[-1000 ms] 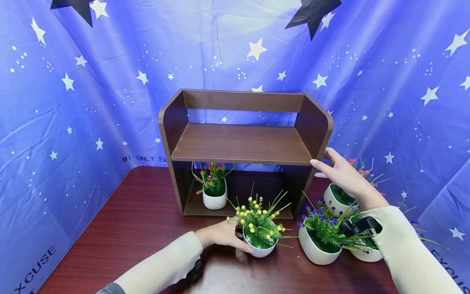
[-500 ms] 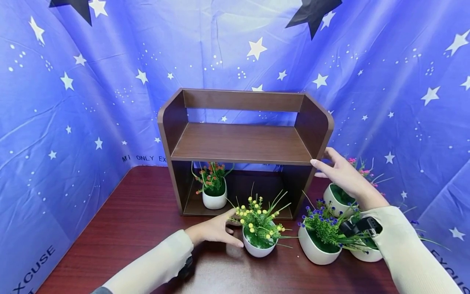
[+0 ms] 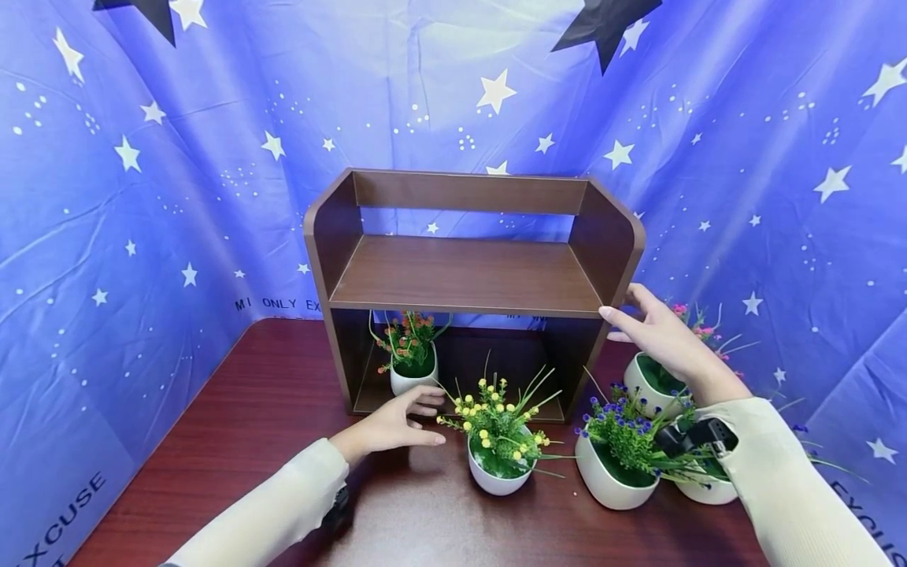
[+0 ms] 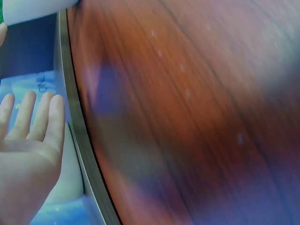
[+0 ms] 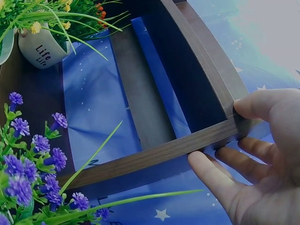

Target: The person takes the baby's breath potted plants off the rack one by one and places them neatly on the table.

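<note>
My left hand (image 3: 386, 425) hovers over the table in front of the shelf's lower left, fingers extended and holding nothing. Beside its fingertips stands a white pot with yellow flowers (image 3: 501, 476), a gap between them. Behind the hand, a white pot with orange-red flowers (image 3: 413, 381) sits in the lower compartment of the brown two-tier shelf (image 3: 468, 276). My right hand (image 3: 659, 335) grips the shelf's right side panel, its thumb on the front edge and its fingers along the outer face, as the right wrist view shows. In the left wrist view my left hand (image 4: 30, 154) has straight fingers.
To the right stand a pot of blue-purple flowers (image 3: 615, 472), a pot with pink flowers (image 3: 648, 382) under my right forearm, and another pot (image 3: 708, 490) partly hidden by the sleeve. A starry blue cloth (image 3: 453, 94) surrounds the dark red table (image 3: 241, 394).
My left hand has let go of the pot with yellow flowers and drawn back to the left and slightly up. That pot stays in place. The right hand and the shelf have not moved.
</note>
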The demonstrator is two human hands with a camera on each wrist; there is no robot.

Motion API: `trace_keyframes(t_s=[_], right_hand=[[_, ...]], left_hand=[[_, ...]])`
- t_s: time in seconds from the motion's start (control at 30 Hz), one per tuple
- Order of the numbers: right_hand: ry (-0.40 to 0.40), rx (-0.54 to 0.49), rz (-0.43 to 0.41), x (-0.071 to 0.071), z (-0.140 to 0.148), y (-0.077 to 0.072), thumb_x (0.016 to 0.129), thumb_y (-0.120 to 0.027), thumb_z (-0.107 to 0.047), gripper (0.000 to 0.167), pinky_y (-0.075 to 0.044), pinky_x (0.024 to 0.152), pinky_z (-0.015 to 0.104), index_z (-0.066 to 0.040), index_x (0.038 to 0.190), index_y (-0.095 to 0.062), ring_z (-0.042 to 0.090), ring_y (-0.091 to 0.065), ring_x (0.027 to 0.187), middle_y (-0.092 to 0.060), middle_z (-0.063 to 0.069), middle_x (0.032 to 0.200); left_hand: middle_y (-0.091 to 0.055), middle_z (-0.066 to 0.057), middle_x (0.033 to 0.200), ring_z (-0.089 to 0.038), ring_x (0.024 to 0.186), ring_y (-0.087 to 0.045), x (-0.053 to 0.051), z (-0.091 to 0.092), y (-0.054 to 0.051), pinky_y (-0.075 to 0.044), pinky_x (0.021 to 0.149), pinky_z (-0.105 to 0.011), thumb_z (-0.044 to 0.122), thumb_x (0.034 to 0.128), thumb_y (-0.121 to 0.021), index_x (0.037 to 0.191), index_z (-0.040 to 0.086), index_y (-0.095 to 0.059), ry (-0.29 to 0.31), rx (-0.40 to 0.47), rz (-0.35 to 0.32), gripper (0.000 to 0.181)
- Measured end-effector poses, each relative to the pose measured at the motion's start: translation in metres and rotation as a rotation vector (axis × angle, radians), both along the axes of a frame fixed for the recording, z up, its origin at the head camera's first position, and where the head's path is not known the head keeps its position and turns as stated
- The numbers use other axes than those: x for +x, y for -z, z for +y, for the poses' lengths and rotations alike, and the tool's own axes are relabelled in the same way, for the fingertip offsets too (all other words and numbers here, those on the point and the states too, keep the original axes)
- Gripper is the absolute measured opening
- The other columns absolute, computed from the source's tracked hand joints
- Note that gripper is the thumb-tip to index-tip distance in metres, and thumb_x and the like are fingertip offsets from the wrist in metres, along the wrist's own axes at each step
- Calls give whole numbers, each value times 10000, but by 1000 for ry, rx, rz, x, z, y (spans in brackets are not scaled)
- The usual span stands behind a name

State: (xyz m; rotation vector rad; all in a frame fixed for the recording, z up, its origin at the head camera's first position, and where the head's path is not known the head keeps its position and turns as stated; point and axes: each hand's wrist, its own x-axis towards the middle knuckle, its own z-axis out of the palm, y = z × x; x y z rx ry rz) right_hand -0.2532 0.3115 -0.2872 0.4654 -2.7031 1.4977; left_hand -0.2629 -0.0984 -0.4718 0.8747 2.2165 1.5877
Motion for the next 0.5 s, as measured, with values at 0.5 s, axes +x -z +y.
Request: trace_keyframes(t_s=[0.5], right_hand=[[-7, -17, -3, -1, 0, 1, 1052, -524, -364, 633, -517, 938, 351, 5, 1495, -261, 436, -413, 1327, -309, 247, 1499]], left_hand=[[-633, -186, 1253, -367, 1147, -591, -10, -37, 5, -488, 955, -529, 161, 865, -806, 1327, 24, -588, -245, 46, 80, 529]])
